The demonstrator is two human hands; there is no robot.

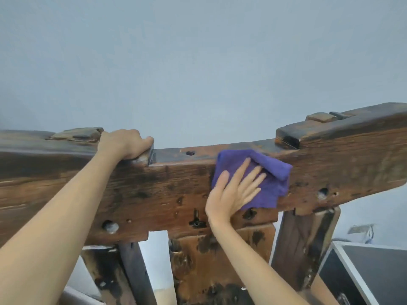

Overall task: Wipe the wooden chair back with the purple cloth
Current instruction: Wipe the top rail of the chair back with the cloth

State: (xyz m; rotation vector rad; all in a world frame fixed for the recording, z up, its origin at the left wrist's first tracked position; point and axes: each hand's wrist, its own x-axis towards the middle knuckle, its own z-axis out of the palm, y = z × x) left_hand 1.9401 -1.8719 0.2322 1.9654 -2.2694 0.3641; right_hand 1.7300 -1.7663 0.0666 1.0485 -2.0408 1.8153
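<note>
The wooden chair back (pixel 154 194) is a thick, dark, weathered top rail running across the view, with several upright slats below it. A folded purple cloth (pixel 271 172) lies flat against the front face of the rail, right of centre, its upper part reaching the rail's top edge. My right hand (pixel 233 192) presses on the cloth with fingers spread flat. My left hand (pixel 125 144) curls over the rail's top edge at the left, gripping the step in the wood.
A plain grey-blue wall (pixel 198 62) fills the background. A dark case with metal edging (pixel 363 271) stands at the lower right behind the chair. Raised wooden blocks (pixel 319 117) sit on the rail's top at both ends.
</note>
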